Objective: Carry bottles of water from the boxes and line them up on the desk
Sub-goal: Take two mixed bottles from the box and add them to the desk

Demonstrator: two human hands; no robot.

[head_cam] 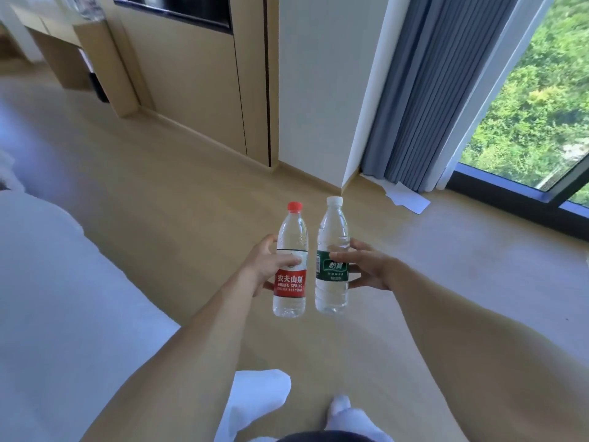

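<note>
A head-worn camera looks down at 2 bare arms reaching forward over a pale wooden floor (159, 193). Left of the arms, white bedding (54, 298) fills the frame edge. The left hand (266, 266) curls its fingers and thumb around the middle of a red-capped bottle (290, 295), held upright above the floor, its red label facing the camera. Just right of it, close but apparently not touching, stands a white-capped bottle (332, 291) with a green label, also upright and off the floor. The right hand (366, 269) grips it, thumb across the label and fingers wrapped behind. Beyond the bottles, a wooden wall panel (191, 90) rises, then a white wall, grey curtains (424, 100), and a window (535, 106) showing green trees. White paper (408, 199) lies on the floor near the curtains. Below the bottles, 2 white socks (258, 397) show.
</note>
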